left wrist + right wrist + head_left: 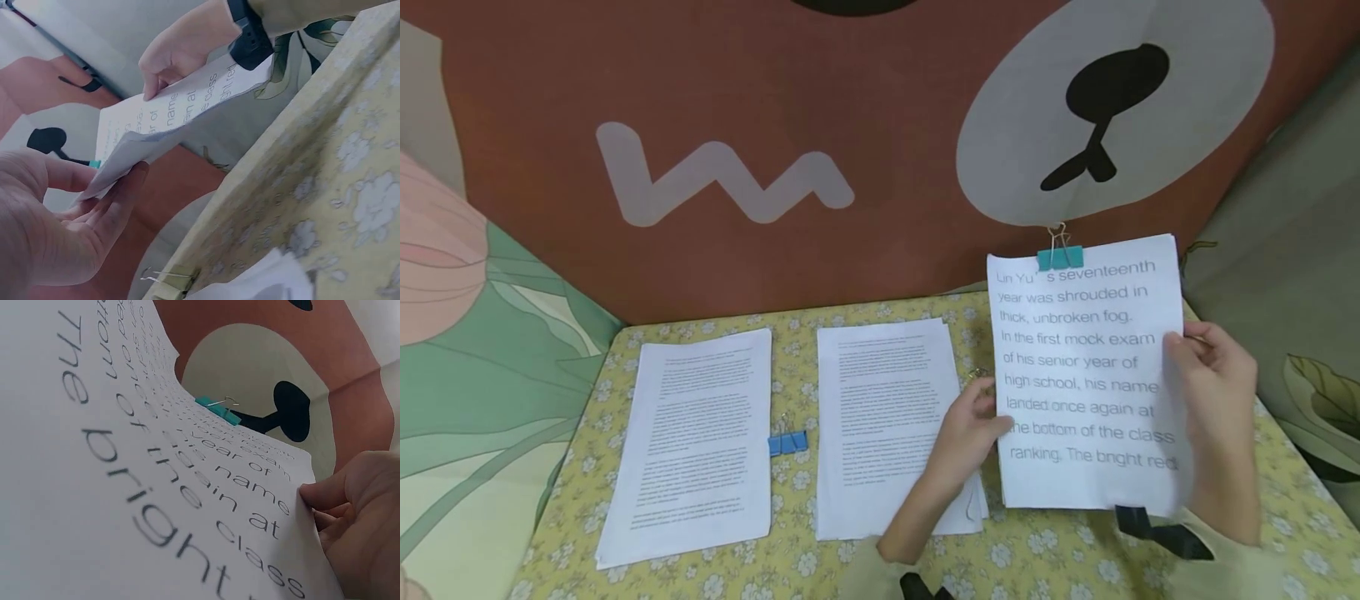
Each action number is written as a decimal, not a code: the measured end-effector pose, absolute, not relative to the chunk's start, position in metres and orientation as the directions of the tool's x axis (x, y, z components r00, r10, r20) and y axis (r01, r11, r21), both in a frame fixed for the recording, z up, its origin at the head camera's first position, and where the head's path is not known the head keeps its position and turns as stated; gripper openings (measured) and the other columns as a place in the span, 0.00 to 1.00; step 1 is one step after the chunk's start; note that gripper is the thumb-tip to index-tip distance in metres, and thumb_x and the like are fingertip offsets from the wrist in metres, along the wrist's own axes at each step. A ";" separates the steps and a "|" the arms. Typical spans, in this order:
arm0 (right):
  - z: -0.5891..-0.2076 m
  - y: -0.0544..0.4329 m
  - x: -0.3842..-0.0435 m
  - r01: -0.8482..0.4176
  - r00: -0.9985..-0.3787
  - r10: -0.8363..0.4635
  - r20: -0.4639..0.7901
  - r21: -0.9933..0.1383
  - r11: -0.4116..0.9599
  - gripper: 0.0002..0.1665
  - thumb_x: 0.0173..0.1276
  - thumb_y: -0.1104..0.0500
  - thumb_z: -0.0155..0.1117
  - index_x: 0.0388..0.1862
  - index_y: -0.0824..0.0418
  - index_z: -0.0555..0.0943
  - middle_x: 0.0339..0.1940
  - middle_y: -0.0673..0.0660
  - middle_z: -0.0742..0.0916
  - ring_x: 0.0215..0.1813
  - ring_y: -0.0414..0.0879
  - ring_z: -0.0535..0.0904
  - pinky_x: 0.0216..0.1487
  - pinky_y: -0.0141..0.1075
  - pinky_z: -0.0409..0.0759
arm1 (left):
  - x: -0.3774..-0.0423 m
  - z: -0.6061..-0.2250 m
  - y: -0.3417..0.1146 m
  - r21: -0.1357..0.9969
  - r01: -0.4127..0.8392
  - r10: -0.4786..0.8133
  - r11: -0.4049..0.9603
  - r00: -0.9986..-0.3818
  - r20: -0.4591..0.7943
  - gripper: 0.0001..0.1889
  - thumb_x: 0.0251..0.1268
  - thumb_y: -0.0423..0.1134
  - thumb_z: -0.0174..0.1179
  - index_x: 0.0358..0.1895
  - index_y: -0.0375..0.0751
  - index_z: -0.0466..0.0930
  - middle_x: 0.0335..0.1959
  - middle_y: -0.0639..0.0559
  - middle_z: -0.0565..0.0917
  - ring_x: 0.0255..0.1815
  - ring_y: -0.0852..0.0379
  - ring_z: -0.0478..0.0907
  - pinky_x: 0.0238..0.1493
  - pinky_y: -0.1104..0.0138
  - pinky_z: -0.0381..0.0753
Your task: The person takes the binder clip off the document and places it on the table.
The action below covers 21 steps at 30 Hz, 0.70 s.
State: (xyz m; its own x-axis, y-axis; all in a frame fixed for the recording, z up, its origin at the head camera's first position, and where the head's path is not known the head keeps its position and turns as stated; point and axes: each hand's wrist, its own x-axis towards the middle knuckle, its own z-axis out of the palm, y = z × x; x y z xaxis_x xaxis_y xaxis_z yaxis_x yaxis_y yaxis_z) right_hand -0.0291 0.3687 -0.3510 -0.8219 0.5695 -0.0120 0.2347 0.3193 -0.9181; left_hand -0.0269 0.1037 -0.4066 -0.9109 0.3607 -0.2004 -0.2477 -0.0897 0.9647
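Observation:
Both hands hold up a stack of large-print paper sheets [1086, 375], tilted toward me above the table. A teal binder clip [1060, 257] sits on the stack's top edge, its wire handles upward. My left hand [966, 433] pinches the left edge, thumb in front and fingers behind, as the left wrist view also shows. On the opposite edge my right hand [1217, 383] grips the paper between thumb and fingers. In the right wrist view the sheets [187, 481] bow in a curve near the right thumb.
Two small-print paper stacks lie on the flowered tablecloth [805, 500]: a left stack [692, 442] and a middle stack [880, 417]. A blue binder clip [787, 442] is at the left stack's right edge. A yellowish clip [172, 284] shows beside paper. A printed cloth backdrop [737, 267] stands behind.

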 end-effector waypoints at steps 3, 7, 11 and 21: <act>-0.348 0.361 -0.029 0.204 -0.832 0.555 0.009 -0.925 0.320 0.04 0.81 0.55 0.55 0.49 0.46 0.77 0.34 0.43 0.83 0.29 0.37 0.80 0.29 0.23 0.76 | -0.030 -0.405 0.098 0.963 -0.244 0.355 -0.110 -0.915 -0.192 0.25 0.68 0.31 0.62 0.68 0.44 0.75 0.44 0.52 0.89 0.42 0.55 0.87 0.48 0.63 0.83; -0.347 0.347 -0.034 0.170 -0.840 0.543 0.000 -0.950 0.263 0.03 0.81 0.56 0.57 0.48 0.49 0.78 0.33 0.46 0.83 0.28 0.38 0.79 0.29 0.23 0.75 | -0.033 -0.402 0.089 0.969 -0.221 0.348 -0.114 -0.922 -0.169 0.25 0.70 0.32 0.61 0.69 0.48 0.74 0.45 0.53 0.88 0.43 0.55 0.86 0.50 0.63 0.83; -0.349 0.333 -0.041 0.171 -0.844 0.535 -0.021 -0.957 0.233 0.03 0.81 0.56 0.57 0.46 0.49 0.78 0.32 0.46 0.83 0.29 0.38 0.78 0.29 0.22 0.74 | -0.035 -0.399 0.080 0.972 -0.199 0.345 -0.123 -0.927 -0.146 0.28 0.73 0.34 0.57 0.75 0.49 0.70 0.52 0.55 0.86 0.50 0.56 0.85 0.54 0.62 0.83; -0.360 0.302 -0.049 0.165 -0.879 0.477 -0.027 -0.954 0.250 0.05 0.83 0.54 0.54 0.49 0.49 0.78 0.37 0.48 0.83 0.37 0.41 0.78 0.36 0.21 0.74 | -0.044 -0.396 0.059 0.961 -0.247 0.286 -0.125 -0.936 -0.203 0.24 0.76 0.39 0.55 0.72 0.45 0.72 0.49 0.53 0.88 0.50 0.54 0.86 0.57 0.59 0.83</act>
